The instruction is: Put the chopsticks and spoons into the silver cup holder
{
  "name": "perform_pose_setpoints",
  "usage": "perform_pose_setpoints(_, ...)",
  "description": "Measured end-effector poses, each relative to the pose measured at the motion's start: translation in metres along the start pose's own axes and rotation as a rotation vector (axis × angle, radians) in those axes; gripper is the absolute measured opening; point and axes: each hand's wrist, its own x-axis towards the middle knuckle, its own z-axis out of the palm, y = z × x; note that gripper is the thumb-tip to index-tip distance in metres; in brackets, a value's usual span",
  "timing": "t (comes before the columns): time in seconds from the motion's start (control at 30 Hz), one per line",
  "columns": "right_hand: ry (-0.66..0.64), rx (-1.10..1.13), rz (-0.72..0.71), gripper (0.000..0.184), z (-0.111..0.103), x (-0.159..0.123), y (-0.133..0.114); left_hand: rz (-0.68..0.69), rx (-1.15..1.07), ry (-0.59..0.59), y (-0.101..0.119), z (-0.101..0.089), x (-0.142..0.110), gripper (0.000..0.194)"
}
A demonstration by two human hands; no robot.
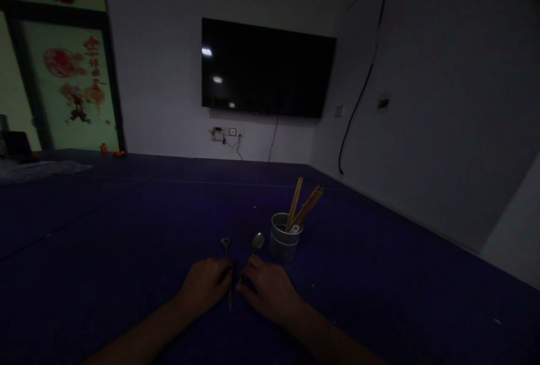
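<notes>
Both my hands rest close together on a dark blue tabletop (126,230). My left hand (205,288) has its fingers curled over the handle of a small metal spoon (225,243), whose bowl points away from me. My right hand (270,291) is closed on the handle of a larger metal spoon (257,240). Just right of that spoon stands a grey cup-shaped holder (283,241) with several wooden chopsticks (302,207) and a white-handled utensil leaning in it.
The room is dim. A black wall-mounted screen (265,70) hangs on the far wall above a power socket (226,133) with cables. A window with red paper decorations (76,78) is at the left. A white wall runs along the table's right edge.
</notes>
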Motion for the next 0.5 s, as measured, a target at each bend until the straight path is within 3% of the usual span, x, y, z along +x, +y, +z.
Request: perform_pose_setpoints(0.5, -0.036, -0.017, 0.011, 0.025, -0.0030, 0.0007, -0.0027, 0.008, -0.007, 0.005, 0.0001, -0.0009, -0.0007, 0.030)
